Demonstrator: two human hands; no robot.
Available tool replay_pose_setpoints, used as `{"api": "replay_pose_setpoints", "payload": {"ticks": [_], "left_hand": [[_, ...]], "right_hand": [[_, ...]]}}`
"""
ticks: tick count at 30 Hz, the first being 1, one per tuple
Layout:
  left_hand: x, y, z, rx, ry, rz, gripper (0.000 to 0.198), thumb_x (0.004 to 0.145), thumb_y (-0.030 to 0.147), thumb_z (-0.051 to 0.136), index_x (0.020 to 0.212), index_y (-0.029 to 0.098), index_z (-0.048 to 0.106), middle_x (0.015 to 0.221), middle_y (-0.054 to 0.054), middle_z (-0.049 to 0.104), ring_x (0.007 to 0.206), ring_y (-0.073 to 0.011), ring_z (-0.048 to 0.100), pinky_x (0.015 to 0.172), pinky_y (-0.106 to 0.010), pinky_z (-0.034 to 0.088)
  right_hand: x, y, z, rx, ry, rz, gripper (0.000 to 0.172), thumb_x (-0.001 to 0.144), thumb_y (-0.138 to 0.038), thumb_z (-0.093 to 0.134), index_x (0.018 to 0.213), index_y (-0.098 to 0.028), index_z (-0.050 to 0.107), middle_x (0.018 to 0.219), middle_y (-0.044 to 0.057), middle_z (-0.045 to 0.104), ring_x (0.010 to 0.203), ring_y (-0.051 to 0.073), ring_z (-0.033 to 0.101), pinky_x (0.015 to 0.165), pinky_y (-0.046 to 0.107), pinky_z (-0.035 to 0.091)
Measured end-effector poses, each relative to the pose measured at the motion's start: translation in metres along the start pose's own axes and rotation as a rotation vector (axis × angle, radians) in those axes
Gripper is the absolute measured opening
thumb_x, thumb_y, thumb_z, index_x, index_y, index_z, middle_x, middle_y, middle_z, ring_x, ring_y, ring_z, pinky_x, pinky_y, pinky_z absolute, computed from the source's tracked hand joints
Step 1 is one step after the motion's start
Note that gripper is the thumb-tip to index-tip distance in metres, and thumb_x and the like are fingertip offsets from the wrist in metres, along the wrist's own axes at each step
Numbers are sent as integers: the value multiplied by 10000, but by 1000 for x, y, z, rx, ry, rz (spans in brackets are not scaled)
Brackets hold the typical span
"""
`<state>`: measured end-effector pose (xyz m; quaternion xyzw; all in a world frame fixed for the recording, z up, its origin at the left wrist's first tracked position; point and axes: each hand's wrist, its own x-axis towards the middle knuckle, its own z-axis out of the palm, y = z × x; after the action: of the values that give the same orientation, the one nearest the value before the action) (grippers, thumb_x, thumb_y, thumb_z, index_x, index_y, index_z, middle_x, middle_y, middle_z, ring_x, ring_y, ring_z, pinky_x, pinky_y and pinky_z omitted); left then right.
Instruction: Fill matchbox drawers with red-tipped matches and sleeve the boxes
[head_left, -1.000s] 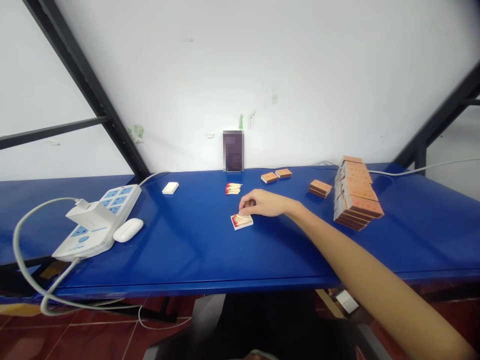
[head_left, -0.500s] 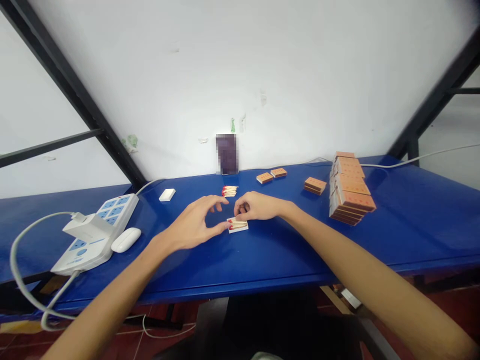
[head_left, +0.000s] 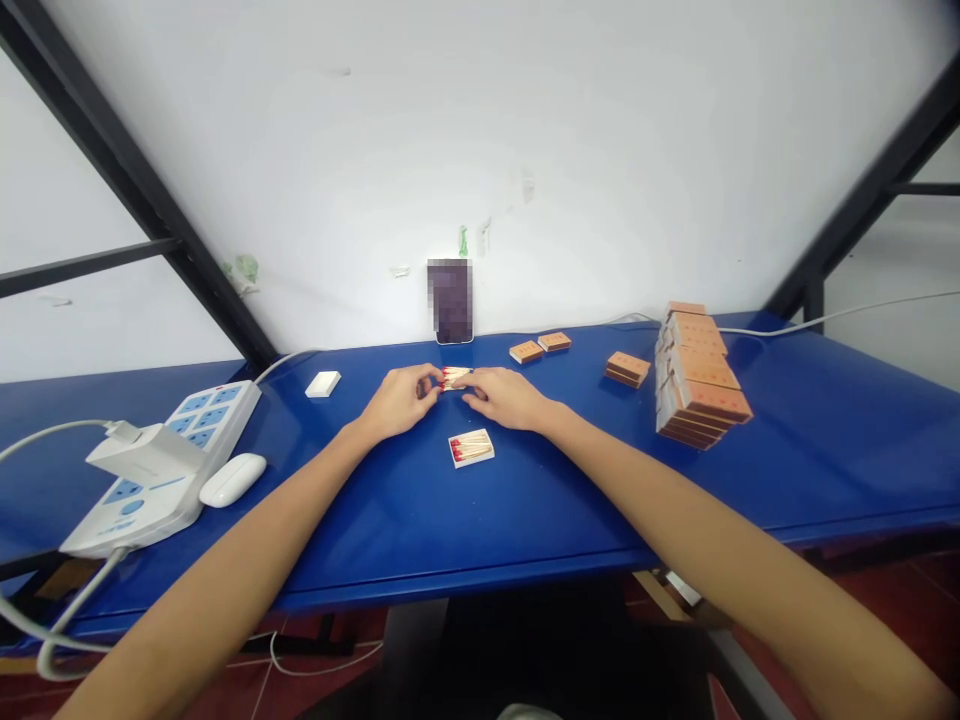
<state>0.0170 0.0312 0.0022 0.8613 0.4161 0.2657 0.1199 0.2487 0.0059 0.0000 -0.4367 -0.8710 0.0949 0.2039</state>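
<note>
A small pile of red-headed matches (head_left: 453,378) lies on the blue table between my hands. My left hand (head_left: 405,400) curls its fingers and thumb at the match heads. From the other side, my right hand (head_left: 506,396) has its fingertips on the stick ends, so the pile is pinched between both hands. Nearer to me sits an open white matchbox tray (head_left: 472,462) filled with matches, their heads to the left. Neither hand touches this tray.
Matchboxes stand in a tall stack (head_left: 697,375) at the right, with several loose matchboxes (head_left: 628,368) left of it. A white tray (head_left: 323,384), earbud case (head_left: 233,480) and power strip (head_left: 169,475) are left. A pixelated phone (head_left: 452,300) leans on the wall.
Both hands have left the matchbox tray and moved away from me to the match pile behind it. The view has shifted slightly.
</note>
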Motion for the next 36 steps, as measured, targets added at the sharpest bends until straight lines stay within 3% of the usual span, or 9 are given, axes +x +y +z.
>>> {"api": "replay_pose_setpoints", "payload": {"ticks": [3,7,18,28,36], "left_hand": [[-7,1,4,92,21,0,256,890,318,558,1028,175,718,775,-15,657,650,-153,564,652,-283,422],[-8,0,3,152,-18,-5,282,904,336,548,1021,181,753,809,-38,670,681,-168,577,679,-300,430],[-5,-3,5,145,-40,25,312,917,330,540,1042,182,784,805,-44,656,671,-163,567,680,-299,429],[-7,1,5,144,-45,-4,311,922,337,534,1009,184,790,819,-45,662,692,-170,576,687,-302,415],[-8,6,4,123,-37,-32,248,892,323,565,928,203,779,834,-30,676,701,-165,581,684,-301,411]], "right_hand": [[-1,-5,0,-66,-29,2,368,1011,-267,513,1350,-246,654,1151,83,718,1026,218,645,842,306,426],[-2,-6,-1,-97,-55,43,367,1023,-299,489,1343,-242,660,1221,96,707,1058,239,651,853,320,435],[-1,-6,-3,-46,-56,68,328,999,-283,535,1286,-243,688,1012,58,722,899,190,636,731,273,369],[-2,-5,-1,25,-15,98,217,954,-253,573,1092,-250,741,851,6,699,733,144,571,641,260,300],[-1,-8,-3,36,-16,161,144,947,-285,585,968,-231,717,846,7,696,717,138,550,616,260,275]]}}
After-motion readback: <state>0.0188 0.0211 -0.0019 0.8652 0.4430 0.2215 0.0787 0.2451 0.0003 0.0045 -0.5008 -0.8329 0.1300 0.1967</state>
